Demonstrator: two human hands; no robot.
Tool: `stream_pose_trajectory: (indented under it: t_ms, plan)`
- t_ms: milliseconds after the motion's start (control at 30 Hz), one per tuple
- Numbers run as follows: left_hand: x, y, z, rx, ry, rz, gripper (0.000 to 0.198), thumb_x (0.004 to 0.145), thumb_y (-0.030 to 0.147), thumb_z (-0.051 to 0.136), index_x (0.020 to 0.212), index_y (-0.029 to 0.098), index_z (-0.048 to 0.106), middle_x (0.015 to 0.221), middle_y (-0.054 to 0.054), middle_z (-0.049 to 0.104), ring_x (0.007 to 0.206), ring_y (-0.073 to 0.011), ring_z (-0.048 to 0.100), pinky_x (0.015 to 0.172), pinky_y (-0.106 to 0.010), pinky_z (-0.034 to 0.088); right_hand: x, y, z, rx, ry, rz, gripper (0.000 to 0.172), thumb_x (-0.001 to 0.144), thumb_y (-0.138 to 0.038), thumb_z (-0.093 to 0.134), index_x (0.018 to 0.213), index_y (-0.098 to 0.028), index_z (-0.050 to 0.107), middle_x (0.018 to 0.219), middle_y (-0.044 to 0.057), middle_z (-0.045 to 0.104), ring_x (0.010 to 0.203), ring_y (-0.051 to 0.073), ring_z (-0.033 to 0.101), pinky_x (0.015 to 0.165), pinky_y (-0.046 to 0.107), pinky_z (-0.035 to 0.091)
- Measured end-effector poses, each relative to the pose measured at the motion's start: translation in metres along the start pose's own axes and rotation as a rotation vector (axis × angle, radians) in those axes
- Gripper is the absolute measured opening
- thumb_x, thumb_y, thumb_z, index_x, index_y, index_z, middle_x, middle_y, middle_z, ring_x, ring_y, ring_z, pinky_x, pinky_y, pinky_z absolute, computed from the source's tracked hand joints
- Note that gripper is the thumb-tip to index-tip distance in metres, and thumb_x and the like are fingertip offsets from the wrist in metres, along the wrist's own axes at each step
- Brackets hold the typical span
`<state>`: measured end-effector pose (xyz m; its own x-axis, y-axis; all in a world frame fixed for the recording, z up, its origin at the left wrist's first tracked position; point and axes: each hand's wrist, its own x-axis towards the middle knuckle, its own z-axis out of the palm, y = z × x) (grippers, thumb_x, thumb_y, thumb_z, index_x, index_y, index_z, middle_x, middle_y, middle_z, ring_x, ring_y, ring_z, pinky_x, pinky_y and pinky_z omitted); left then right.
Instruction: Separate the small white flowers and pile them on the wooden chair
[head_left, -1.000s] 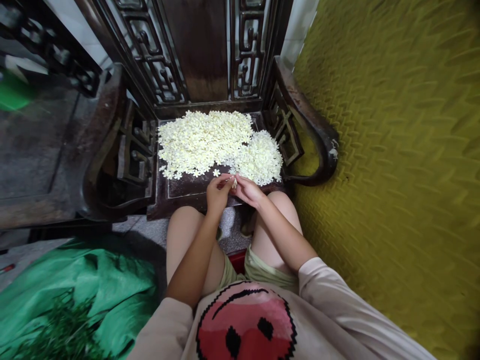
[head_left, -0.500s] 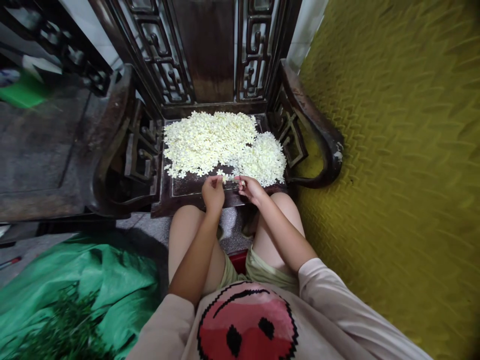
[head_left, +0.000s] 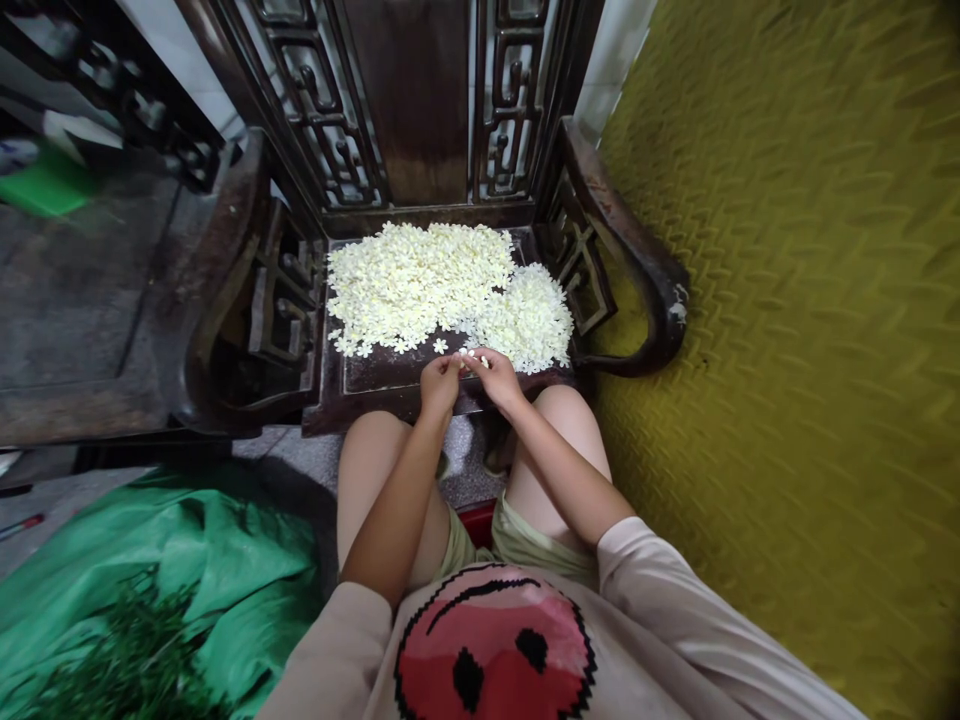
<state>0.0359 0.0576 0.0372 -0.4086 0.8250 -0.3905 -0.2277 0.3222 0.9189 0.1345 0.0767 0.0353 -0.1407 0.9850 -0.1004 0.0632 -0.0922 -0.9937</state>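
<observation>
Creamy white flowers (head_left: 442, 285) lie on a dark brown chair (head_left: 420, 110) with carved fretwork. The mat (head_left: 787, 300) is mustard yellow and chevron-embossed, the sheet (head_left: 187, 570) green. The beige shirt (head_left: 675, 600) bears a red pixelated face with black features. The shorts (head_left: 517, 540) look pale green.

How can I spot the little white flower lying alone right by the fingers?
Look at the dark carved wooden chair; its seat holds a heap of small cream-white flowers. At the heap's near edge, just beyond the left hand, one flower lies flat on bare wood. Other loose flowers lie further left; this one is nearest that hand.
</observation>
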Motion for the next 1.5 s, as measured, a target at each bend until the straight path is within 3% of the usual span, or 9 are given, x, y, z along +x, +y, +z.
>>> stream_pose_trajectory:
  t_ms: [133, 333, 467, 733, 933, 1000, 1300, 1500]
  plan:
    - [-0.004, 0.003, 0.005, -0.143, -0.077, -0.048, 0.017, 0.07, 0.029, 0.062, 0.063, 0.016, 0.052, 0.059, 0.003, 0.054, 0.055, -0.0083, 0.053, 0.064, -0.024, 0.044, 0.001, 0.004, 0.0, 0.012, 0.002, -0.004, 0.031, 0.072, -0.05, 0.055, 0.066, -0.019, 0.055, 0.067, -0.001, 0.054, 0.071, 0.015, 0.05, 0.072, 0.027, 0.039]
    - [-0.008, 0.008, 0.004, -0.314, -0.287, -0.121, 0.028, 0.061, 0.036, 0.07, 0.068, 0.017, 0.051, 0.062, 0.004, 0.056, 0.057, -0.0081, 0.056, 0.064, -0.023, 0.044, 0.003, 0.001, -0.002, 0.165, -0.009, 0.127, 0.036, 0.07, -0.055, 0.055, 0.067, -0.019, 0.051, 0.059, -0.003, 0.047, 0.055, 0.011, 0.041, 0.056, 0.024, 0.035]
    - [-0.008, 0.007, 0.004, -0.28, -0.232, -0.126, 0.028, 0.06, 0.035, 0.071, 0.07, 0.016, 0.054, 0.066, 0.002, 0.059, 0.061, -0.0096, 0.058, 0.068, -0.025, 0.045, 0.004, 0.001, -0.001, 0.16, 0.03, 0.144, 0.04, 0.068, -0.058, 0.055, 0.063, -0.019, 0.049, 0.055, -0.004, 0.043, 0.053, 0.01, 0.037, 0.054, 0.023, 0.032]
    - [-0.01, 0.003, 0.006, -0.099, -0.14, 0.082, 0.022, 0.061, 0.031, 0.069, 0.073, 0.015, 0.06, 0.069, -0.002, 0.063, 0.064, -0.0119, 0.058, 0.071, -0.028, 0.045, 0.004, 0.003, 0.004, 0.161, 0.083, 0.204, 0.045, 0.07, -0.061, 0.051, 0.058, -0.018, 0.044, 0.052, -0.004, 0.039, 0.051, 0.009, 0.035, 0.052, 0.023, 0.029]
    - [-0.005, -0.002, -0.001, 0.18, -0.007, 0.255, 0.013, 0.07, 0.027, 0.059, 0.073, 0.015, 0.06, 0.07, -0.003, 0.062, 0.065, -0.0135, 0.056, 0.068, -0.027, 0.044, 0.004, 0.001, -0.001, 0.277, -0.149, 0.313, 0.04, 0.068, -0.058, 0.057, 0.062, -0.018, 0.05, 0.051, -0.005, 0.04, 0.046, 0.008, 0.034, 0.047, 0.022, 0.026]
    - [-0.005, -0.002, -0.002, 0.248, 0.023, 0.287, 0.012, 0.072, 0.027, 0.057, 0.074, 0.015, 0.059, 0.071, -0.003, 0.062, 0.065, -0.0136, 0.056, 0.067, -0.027, 0.043, 0.004, 0.0, -0.001, 0.275, -0.162, 0.317, 0.036, 0.062, -0.052, 0.065, 0.067, -0.018, 0.054, 0.052, -0.006, 0.042, 0.045, 0.007, 0.032, 0.046, 0.022, 0.024]
    - [-0.014, 0.001, 0.006, 0.316, -0.057, 0.306, 0.026, 0.079, 0.04, 0.05, 0.065, 0.018, 0.05, 0.061, 0.001, 0.052, 0.059, -0.0116, 0.049, 0.062, -0.024, 0.038, 0.004, 0.0, 0.002, 0.176, 0.039, 0.358, 0.044, 0.065, -0.061, 0.057, 0.061, -0.017, 0.053, 0.046, -0.006, 0.037, 0.046, 0.008, 0.033, 0.047, 0.022, 0.026]
    - [-0.004, 0.0, 0.001, 0.059, 0.078, 0.081, 0.013, 0.08, 0.031, 0.046, 0.08, 0.018, 0.048, 0.068, 0.001, 0.053, 0.059, -0.0106, 0.052, 0.063, -0.024, 0.041, 0.006, 0.007, 0.002, 0.256, -0.091, 0.395, 0.045, 0.062, -0.061, 0.06, 0.067, -0.016, 0.055, 0.048, -0.006, 0.041, 0.041, 0.005, 0.027, 0.046, 0.023, 0.03]
